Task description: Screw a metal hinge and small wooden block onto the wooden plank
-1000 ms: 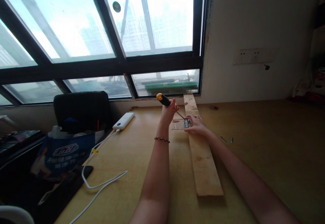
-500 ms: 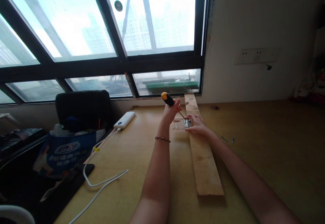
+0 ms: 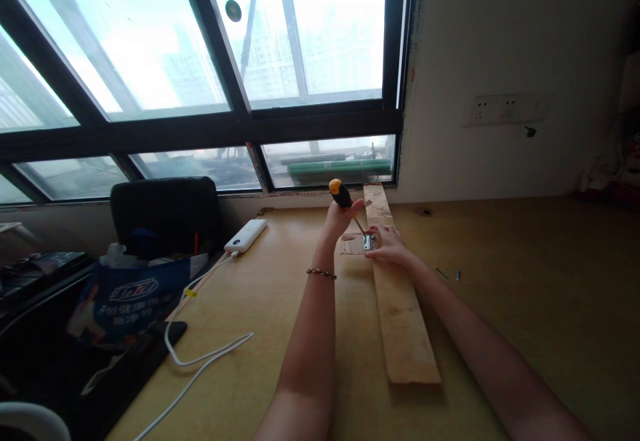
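My left hand (image 3: pixel 341 218) is closed around a screwdriver (image 3: pixel 342 195) with a yellow and black handle. Its shaft slants down to the right, and the tip meets a small silver metal hinge (image 3: pixel 369 243). The hinge lies on a long wooden board (image 3: pixel 404 324), at its left edge. With thumb and fingers on either side, my right hand (image 3: pixel 390 245) grips the hinge against the wood. Whether a screw sits under the tip is too small to tell. A thin flat wooden piece (image 3: pixel 352 245) shows beside the board, next to the hinge.
Two small screws (image 3: pixel 449 274) lie on the wooden table (image 3: pixel 510 334) right of the board. A white power bank (image 3: pixel 246 236) with a white cable (image 3: pixel 213 357) is at the left edge. Beyond stand a black chair (image 3: pixel 163 211) and a blue bag (image 3: pixel 133 301). A window borders the back.
The screwdriver handle has swung right and stands more upright, my left hand turning with it. The tip stays at the hinge. My right hand and the board have hardly moved.
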`<control>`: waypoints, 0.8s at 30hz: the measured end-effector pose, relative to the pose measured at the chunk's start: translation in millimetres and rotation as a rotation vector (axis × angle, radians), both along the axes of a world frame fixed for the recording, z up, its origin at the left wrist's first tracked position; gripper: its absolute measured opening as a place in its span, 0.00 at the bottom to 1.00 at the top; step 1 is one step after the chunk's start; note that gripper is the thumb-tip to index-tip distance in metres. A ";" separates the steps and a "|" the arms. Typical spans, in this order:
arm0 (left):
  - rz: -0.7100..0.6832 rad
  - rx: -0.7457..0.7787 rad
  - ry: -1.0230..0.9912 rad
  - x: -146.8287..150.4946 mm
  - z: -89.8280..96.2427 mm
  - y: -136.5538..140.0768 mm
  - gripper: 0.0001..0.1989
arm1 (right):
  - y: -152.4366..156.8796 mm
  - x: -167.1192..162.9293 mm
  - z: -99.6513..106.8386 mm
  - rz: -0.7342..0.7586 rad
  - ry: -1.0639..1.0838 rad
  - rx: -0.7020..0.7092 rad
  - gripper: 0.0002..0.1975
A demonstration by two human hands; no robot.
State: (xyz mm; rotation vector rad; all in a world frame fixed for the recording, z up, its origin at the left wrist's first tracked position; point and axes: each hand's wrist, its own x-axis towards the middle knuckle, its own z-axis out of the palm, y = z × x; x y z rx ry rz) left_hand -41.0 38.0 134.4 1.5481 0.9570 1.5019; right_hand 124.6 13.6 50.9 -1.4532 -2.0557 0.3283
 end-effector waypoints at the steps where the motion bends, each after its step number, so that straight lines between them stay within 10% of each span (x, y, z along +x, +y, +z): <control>1: 0.030 0.000 0.016 -0.2 -0.4 1.2 0.13 | 0.1 0.1 -0.1 -0.002 0.001 0.002 0.35; 11: 0.145 0.099 -0.020 -1.3 7.0 -7.6 0.20 | 0.2 0.6 -0.9 0.006 0.001 0.009 0.35; 24: -0.177 0.036 -0.078 7.6 7.4 -10.8 0.20 | 1.3 1.2 -2.2 0.004 -0.013 0.015 0.37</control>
